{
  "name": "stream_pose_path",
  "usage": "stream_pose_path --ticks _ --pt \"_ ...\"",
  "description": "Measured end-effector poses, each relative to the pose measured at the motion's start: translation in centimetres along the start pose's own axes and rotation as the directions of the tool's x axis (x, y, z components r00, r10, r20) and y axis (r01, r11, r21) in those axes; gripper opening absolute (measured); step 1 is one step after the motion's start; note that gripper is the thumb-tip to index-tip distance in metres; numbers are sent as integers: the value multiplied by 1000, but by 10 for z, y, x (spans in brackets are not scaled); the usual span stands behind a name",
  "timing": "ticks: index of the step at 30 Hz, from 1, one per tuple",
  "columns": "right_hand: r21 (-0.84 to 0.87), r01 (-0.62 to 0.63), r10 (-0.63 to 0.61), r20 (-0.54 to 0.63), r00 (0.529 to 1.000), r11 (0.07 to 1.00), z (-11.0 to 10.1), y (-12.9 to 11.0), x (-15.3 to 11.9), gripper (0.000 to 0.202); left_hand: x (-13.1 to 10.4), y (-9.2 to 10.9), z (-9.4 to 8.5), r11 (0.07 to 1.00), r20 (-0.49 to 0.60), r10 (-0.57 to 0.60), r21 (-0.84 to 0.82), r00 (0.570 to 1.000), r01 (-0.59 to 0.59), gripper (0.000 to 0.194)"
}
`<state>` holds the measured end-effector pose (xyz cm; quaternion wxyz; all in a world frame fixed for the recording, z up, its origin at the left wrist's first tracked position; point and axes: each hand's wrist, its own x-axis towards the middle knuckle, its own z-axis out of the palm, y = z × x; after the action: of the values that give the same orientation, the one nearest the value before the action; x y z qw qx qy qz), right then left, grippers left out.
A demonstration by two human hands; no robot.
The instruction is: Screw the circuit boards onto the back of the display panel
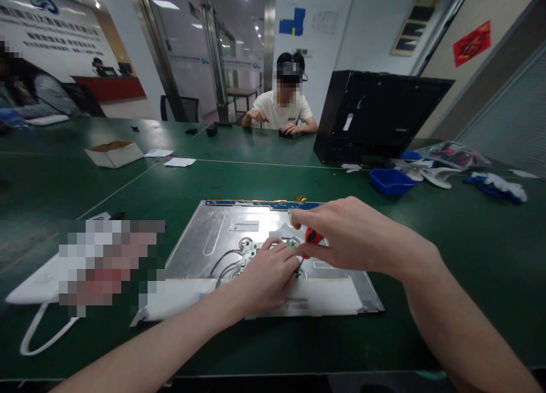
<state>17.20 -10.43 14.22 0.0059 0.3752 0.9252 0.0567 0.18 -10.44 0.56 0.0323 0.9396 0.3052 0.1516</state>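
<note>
A flat metal display panel (230, 225) lies on the green table, with a blue circuit strip along its far edge and white tape across its near part. Near its middle sits a small circuit board (248, 255) with dark cables on its left. My right hand (345, 234) is closed round a red and black screwdriver (313, 236), its shaft slanting down to the board's right side. My left hand (273, 273) rests on the board, fingers bent close to the screwdriver tip. What lies under its fingertips is hidden.
Behind the panel, a black monitor (379, 117) stands at the right beside a blue tray (392, 181) and gloves (497, 187). A white box (114, 154) sits at the back left. A person (284, 108) sits across the table (264, 180).
</note>
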Motion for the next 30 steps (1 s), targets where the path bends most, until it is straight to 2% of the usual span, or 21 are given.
stream_pose_path --ticks 5,8,14,17,22,30 --pt "103 74 -76 17 997 992 -4 -2 -5 10 0 -1 3 1000 -3 2 -3 1000 -2 12" --pt "104 62 -64 16 998 993 -3 -3 -5 9 0 -1 4 1000 -10 8 1 1000 -8 13" --pt "-8 10 -10 -10 1000 1000 -2 -3 -2 7 -1 -1 3 1000 -9 2 5 1000 -2 13" --pt "24 37 -37 12 999 999 -5 -4 -4 8 -1 -2 4 1000 -14 6 -6 1000 -7 17" --pt "95 59 -62 25 998 994 -5 -4 -6 11 0 -2 7 1000 -22 8 3 1000 -8 13" --pt "-37 -10 8 -51 999 999 2 -3 1 9 0 0 2 1000 -16 -9 -1 1000 9 11"
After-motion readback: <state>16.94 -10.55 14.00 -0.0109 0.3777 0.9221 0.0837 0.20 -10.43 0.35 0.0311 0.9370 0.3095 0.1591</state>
